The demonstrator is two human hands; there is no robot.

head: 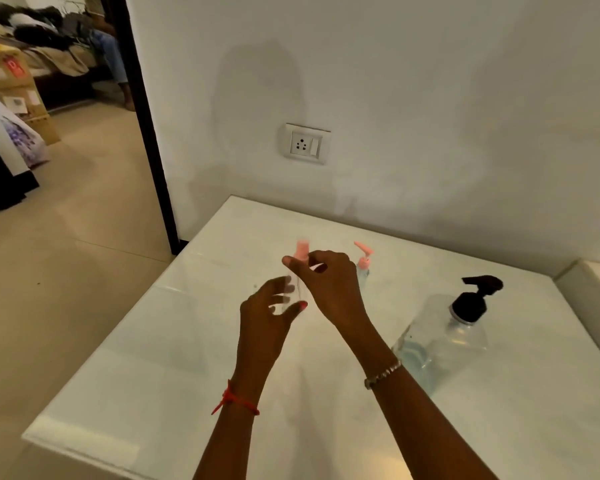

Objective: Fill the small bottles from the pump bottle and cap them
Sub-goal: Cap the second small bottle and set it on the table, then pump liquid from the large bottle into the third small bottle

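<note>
Table: white, glossy, under both hands.
Pump bottle: clear, black pump, upright on the table to the right of the right hand, well apart; a little bluish liquid at its base.
Right hand: fingers curled at the top of the held bottle, by its pink cap; blur hides the exact grip.
Left hand: fingers spread, partly around the held bottle's body; contact unclear.
Held bottle: small, clear, pink-capped, blurred, between the hands.
Second bottle: small, pink pump, just beyond the right hand.

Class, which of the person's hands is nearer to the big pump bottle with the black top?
Right. The right hand is mid-table, left of the pump bottle, its forearm passing close beside it. The left hand is farther left, beyond the right hand.
</note>
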